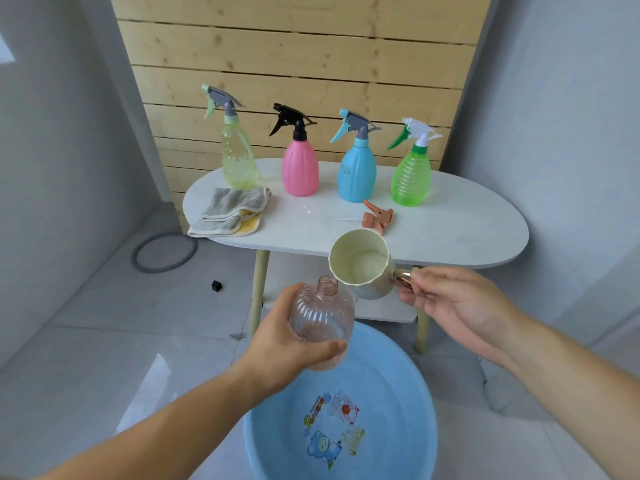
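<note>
My left hand [287,344] grips a clear pinkish ribbed bottle [323,315] with no cap, its open neck tilted up towards a cream cup [363,268]. My right hand [446,299] pinches the cup's copper-coloured handle and tips the cup's rim to just above the bottle's mouth. Water shows inside the cup. Both are held over a light blue basin [398,393] on the floor. The bottle's orange spray head [377,216] lies on the white table [467,230].
Several spray bottles stand in a row on the table: yellow [239,161], pink [299,168], blue [356,174], green [411,178]. A folded grey and yellow cloth [230,213] lies at the table's left end. Water drops wet the tabletop. A grey ring [164,252] lies on the floor.
</note>
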Tool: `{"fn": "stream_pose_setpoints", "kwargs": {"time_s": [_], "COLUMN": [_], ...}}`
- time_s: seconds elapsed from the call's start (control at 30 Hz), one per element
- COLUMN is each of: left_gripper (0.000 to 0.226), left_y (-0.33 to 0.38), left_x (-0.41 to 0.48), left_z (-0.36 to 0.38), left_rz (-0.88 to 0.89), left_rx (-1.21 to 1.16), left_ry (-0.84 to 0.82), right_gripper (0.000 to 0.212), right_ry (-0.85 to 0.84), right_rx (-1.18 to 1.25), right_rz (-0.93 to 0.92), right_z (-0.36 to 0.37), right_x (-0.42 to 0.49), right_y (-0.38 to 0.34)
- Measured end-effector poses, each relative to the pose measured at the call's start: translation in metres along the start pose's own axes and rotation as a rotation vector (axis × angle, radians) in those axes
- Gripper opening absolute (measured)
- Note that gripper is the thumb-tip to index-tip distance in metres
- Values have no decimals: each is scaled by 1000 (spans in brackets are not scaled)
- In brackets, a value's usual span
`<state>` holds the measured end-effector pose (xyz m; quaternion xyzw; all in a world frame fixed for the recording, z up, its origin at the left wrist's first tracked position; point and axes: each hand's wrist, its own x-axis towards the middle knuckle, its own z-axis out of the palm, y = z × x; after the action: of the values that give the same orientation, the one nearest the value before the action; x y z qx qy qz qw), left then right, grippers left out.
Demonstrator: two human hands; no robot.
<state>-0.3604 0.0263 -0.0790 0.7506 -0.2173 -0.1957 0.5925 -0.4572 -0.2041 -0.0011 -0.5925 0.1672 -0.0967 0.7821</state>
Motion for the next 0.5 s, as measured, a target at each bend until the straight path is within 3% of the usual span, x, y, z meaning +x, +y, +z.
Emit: {"fn": "stream_pose_setpoints", "kwargs": {"time_s": [0.17, 0.5], "left_gripper": [85, 89], "left_y": [-5, -10], "left_x": [4, 7], "left_z": [2, 4], "left_rz": [-11, -21], "left_rx": [-3, -5], "left_ry": [-8, -3], "right_gripper": [42, 47], "right_ry": [9, -37], "right_rx": [-4, -118], "right_rz": [-50, -131], "right_z": [4, 6], "right_x": [2, 1], "right_y": [-3, -3]}}
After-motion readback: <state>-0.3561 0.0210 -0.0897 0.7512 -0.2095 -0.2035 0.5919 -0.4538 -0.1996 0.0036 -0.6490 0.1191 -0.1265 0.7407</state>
